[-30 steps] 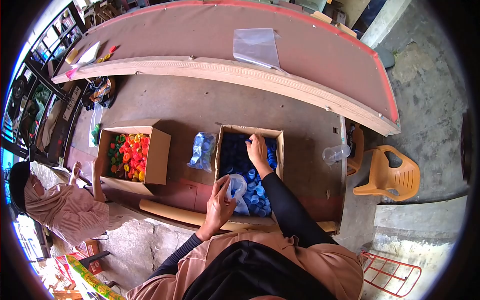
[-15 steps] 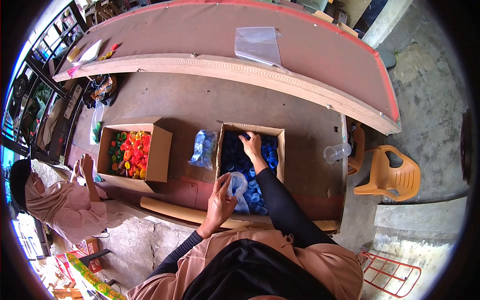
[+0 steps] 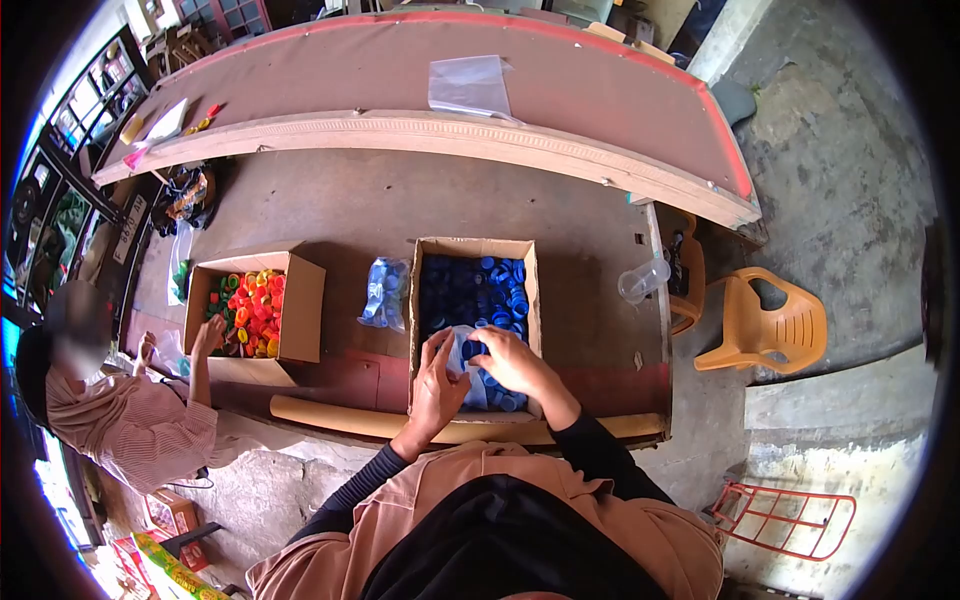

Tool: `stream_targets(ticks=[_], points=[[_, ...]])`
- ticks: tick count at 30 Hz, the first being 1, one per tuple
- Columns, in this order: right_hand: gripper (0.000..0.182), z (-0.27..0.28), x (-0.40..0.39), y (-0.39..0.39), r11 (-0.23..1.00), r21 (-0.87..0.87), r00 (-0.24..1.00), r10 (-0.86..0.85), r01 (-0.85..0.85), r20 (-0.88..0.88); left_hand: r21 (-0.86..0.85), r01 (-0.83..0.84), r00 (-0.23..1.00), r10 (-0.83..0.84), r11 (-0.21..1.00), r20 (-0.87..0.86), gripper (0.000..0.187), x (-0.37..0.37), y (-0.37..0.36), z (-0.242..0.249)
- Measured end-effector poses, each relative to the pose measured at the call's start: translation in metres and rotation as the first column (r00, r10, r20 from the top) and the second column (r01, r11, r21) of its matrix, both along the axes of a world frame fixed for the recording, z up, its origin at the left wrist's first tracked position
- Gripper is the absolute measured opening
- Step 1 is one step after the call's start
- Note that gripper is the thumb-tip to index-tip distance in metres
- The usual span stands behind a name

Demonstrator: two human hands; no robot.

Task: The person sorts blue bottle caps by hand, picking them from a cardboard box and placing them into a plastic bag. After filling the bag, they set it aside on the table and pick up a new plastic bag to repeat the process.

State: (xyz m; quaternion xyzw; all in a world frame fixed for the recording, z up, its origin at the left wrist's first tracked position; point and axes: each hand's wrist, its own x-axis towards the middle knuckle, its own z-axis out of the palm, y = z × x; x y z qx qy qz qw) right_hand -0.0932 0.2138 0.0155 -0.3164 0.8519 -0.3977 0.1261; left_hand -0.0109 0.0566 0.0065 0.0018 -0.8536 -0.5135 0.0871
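Observation:
A cardboard box (image 3: 533, 300) full of blue bottle caps (image 3: 470, 285) stands in front of me, dark blue at the far side and lighter blue near me. Over its near part, my left hand (image 3: 435, 388) grips a clear plastic bag (image 3: 475, 393) between thumb and fingers. My right hand (image 3: 512, 362) is beside the bag's mouth, pinching a dark blue bottle cap (image 3: 472, 350). Left of the box lies a plastic bag of blue caps (image 3: 384, 293).
Another person (image 3: 130, 420) at the left reaches into a second box (image 3: 305, 310) of red, orange, yellow and green caps. A cardboard tube (image 3: 340, 415) lies along the near table edge. A clear cup (image 3: 643, 281) and an orange chair (image 3: 770, 325) are at the right.
My right hand has come back from the far side of the box to the bag, with a cap in its fingers. The other person's hand has moved into the second box.

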Motion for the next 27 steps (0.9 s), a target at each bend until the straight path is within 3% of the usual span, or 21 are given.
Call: stream_targets(ticks=[1, 3, 4, 7, 9, 11, 17, 20, 23, 24, 27], points=[[0.04, 0.006, 0.01, -0.003, 0.995, 0.093, 0.998, -0.048, 0.045, 0.04, -0.003, 0.008, 1.0, -0.008, 1.0, 0.0, 0.066, 0.002, 0.003, 0.002], [0.042, 0.018, 0.026, -0.006, 0.999, 0.008, 0.998, -0.033, 0.033, -0.061, -0.034, 0.023, 1.0, -0.023, 0.999, 0.013, 0.066, 0.007, 0.008, 0.002], [0.045, 0.014, 0.029, -0.006, 0.999, 0.031, 0.999, -0.044, 0.044, -0.024, -0.043, 0.024, 1.0, -0.024, 0.999, 0.019, 0.066, 0.009, 0.009, 0.005], [0.039, 0.021, 0.034, -0.003, 0.998, -0.011, 0.99, -0.058, 0.057, -0.128, -0.023, 0.018, 0.999, -0.018, 1.0, 0.033, 0.067, 0.015, 0.01, 0.013], [0.031, 0.03, 0.022, -0.003, 0.99, -0.06, 0.981, -0.118, 0.128, 0.152, -0.014, 0.01, 1.0, -0.01, 1.0, 0.004, 0.068, 0.017, 0.005, 0.01], [0.019, 0.013, -0.003, 0.002, 0.969, -0.159, 0.981, -0.178, 0.188, 0.075, -0.021, 0.009, 1.0, -0.009, 1.0, -0.003, 0.069, 0.019, 0.0, 0.008], [0.017, -0.1, -0.106, -0.007, 0.92, 0.111, 0.927, -0.37, 0.375, -0.063, -0.015, -0.007, 1.0, 0.007, 1.0, -0.011, 0.069, 0.024, -0.008, 0.007], [0.021, -0.141, -0.13, -0.021, 0.913, 0.189, 0.914, -0.307, 0.362, -0.265, 0.008, -0.021, 0.999, 0.02, 1.0, 0.026, 0.07, 0.025, -0.01, 0.017], [0.035, -0.178, -0.145, -0.033, 0.909, 0.16, 0.815, -0.254, 0.385, -0.52, 0.016, -0.03, 0.999, 0.029, 0.999, 0.034, 0.07, 0.025, -0.013, 0.016], [0.039, -0.181, -0.148, -0.034, 0.905, 0.209, 0.813, -0.207, 0.371, -0.545, 0.014, -0.033, 0.998, 0.032, 0.999, 0.045, 0.07, 0.025, -0.013, 0.016], [0.041, -0.16, -0.146, -0.033, 0.848, 0.395, 0.895, -0.184, 0.353, -0.405, 0.0, -0.041, 0.998, 0.041, 0.999, 0.043, 0.07, 0.022, -0.014, 0.014]])
